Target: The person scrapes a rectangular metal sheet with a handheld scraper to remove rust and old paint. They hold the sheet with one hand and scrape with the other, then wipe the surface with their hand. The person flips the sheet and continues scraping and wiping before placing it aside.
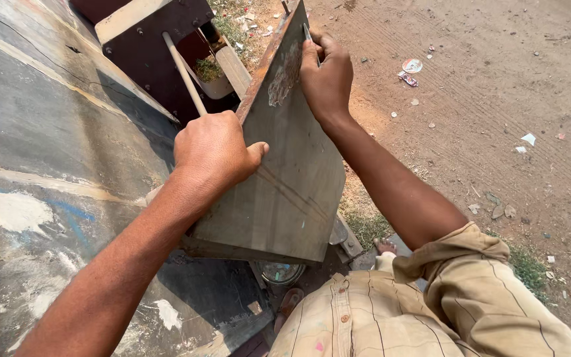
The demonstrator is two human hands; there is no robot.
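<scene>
A person in a tan button shirt (pixel 391 317) is working over a weathered grey-green flat metal panel (pixel 285 185), standing on edge beside a dark, paint-streaked vehicle body (pixel 47 165). The left hand (pixel 216 149) is closing in a full fist round a pale, thin wooden handle (pixel 183 69), thumb lying flat against the panel's near face; the handle is running up and away from the fist toward a dark maroon metal bracket (pixel 160 39), its far end hidden behind that bracket. The right hand (pixel 326 73) is curling over the panel's top far edge, fingers wrapped tight, pinching a thin grey metal rod or nail (pixel 308 33) w/ only its tip showing above the knuckles; what kind of tool it is can't be told. The panel's long axis is running from the person's chest away toward upper centre of view, top edge rusty, pointing outward & slightly right. Both hands are touching it: left at mid-length on the near face, right at the far upper corner, so the left is nearer the body. Dry brown dirt ground (pixel 497 119) w/ scattered litter lies to the right. A bare foot (pixel 384 246) is showing below the panel.
</scene>
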